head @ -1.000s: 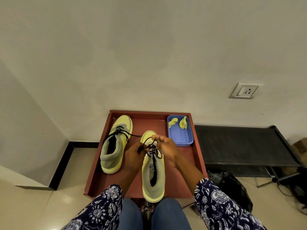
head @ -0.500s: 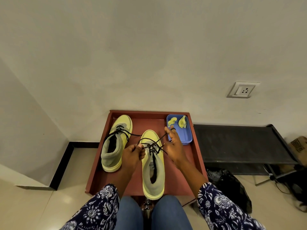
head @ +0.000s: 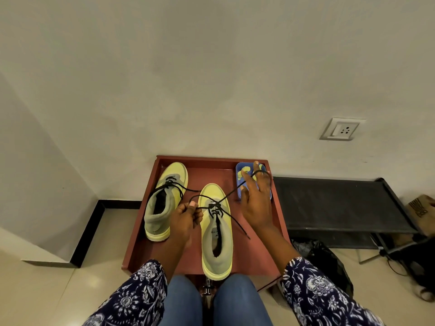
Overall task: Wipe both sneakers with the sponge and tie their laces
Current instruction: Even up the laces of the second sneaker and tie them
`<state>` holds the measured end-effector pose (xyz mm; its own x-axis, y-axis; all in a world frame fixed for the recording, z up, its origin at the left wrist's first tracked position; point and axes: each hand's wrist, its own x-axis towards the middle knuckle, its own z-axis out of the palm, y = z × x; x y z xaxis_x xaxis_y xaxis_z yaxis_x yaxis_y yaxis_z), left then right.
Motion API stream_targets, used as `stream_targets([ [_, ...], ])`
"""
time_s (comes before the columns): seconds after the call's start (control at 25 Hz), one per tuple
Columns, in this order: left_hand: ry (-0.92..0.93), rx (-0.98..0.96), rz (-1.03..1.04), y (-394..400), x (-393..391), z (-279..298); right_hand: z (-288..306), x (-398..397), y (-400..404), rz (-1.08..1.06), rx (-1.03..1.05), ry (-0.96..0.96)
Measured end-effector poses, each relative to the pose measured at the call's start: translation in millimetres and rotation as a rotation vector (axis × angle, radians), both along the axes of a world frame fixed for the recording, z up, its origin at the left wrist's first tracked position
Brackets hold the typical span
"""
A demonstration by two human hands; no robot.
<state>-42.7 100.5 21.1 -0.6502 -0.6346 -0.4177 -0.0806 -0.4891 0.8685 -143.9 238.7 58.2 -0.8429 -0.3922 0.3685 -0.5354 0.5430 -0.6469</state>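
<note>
Two yellow sneakers with grey collars and black laces stand on a reddish tray (head: 280, 222). The left sneaker (head: 164, 203) lies near the tray's left wall, its lace knotted with ends trailing. The right sneaker (head: 216, 234) sits in the middle, toe away from me. My left hand (head: 186, 220) pinches one black lace (head: 235, 191) end beside that sneaker's left side. My right hand (head: 255, 201) is stretched out to the right with the other lace looped over its fingers, drawn taut from the knot. Yellow sponge pieces (head: 243, 171) lie in a blue tub (head: 240, 184) behind my right hand.
The tray stands against a pale wall. A black low rack (head: 334, 205) adjoins it on the right, with a black bag (head: 322, 260) under it and a cardboard box (head: 421, 208) at far right. A wall socket (head: 341, 129) is above. My knees are at the tray's near edge.
Both hands started together over the right sneaker's knot. They have drawn apart, the right hand moving far right and back with its lace, pulling the laces taut.
</note>
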Motion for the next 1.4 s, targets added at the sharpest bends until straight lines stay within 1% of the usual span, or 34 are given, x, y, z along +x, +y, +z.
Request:
stream_targets([
  [0.04, 0.002, 0.005, -0.003, -1.6, 1.2, -1.0, 0.6, -2.0, 1.8, -0.032, 0.034, 0.004],
  [0.16, -0.010, -0.016, -0.061, -4.1, 6.7, -1.0, 3.3, -5.5, 8.5, -0.139, 0.155, -0.074],
  [0.2, -0.019, -0.030, -0.076, -4.7, 8.4, -1.2, 2.1, -5.0, 11.5, -0.155, 0.165, -0.082],
  [0.32, -0.049, -0.078, -0.112, -6.5, 12.0, -1.4, -7.8, -3.5, 23.5, -0.113, 0.114, -0.011],
  [0.44, -0.083, -0.111, -0.128, -7.3, 12.7, -3.6, -16.4, -9.5, 33.9, -0.160, 0.122, -0.038],
  [0.64, -0.098, -0.047, -0.006, -13.1, 10.8, -6.7, -26.7, -12.8, 43.5, -0.215, 0.129, -0.112],
  [0.8, -0.194, -0.035, 0.110, -27.3, 16.3, -15.8, -37.5, -10.9, 53.7, -0.302, 0.186, -0.212],
  [0.92, -0.290, -0.121, 0.148, -32.3, 21.9, -23.9, -49.8, -5.4, 58.4, -0.370, 0.211, -0.343],
  [1.0, -0.347, -0.220, 0.116, -29.4, 25.0, -27.8, -56.8, 0.0, 56.6, -0.368, 0.226, -0.365],
  [1.04, -0.380, -0.282, 0.084, -28.3, 25.4, -30.9, -59.5, 2.5, 54.9, -0.332, 0.258, -0.375],
  [1.12, -0.443, -0.400, -0.008, -28.8, 23.4, -40.5, -59.3, 8.3, 47.1, -0.224, 0.342, -0.454],
  [1.2, -0.489, -0.465, -0.083, -23.4, 19.7, -41.6, -60.3, 12.8, 36.9, -0.128, 0.394, -0.545],
  [1.24, -0.509, -0.526, -0.111, -19.3, 16.5, -41.7, -60.8, 14.9, 31.6, -0.104, 0.407, -0.567],
  [1.28, -0.537, -0.590, -0.130, -14.6, 13.9, -35.5, -61.4, 15.8, 26.7, -0.087, 0.439, -0.563],
  [1.36, -0.567, -0.698, -0.098, -3.8, 8.2, -20.3, -58.5, 14.6, 18.0, -0.049, 0.572, -0.470],
  [1.4, -0.587, -0.696, -0.071, 2.2, 4.7, -12.7, -55.9, 14.1, 13.5, -0.035, 0.613, -0.431],
])
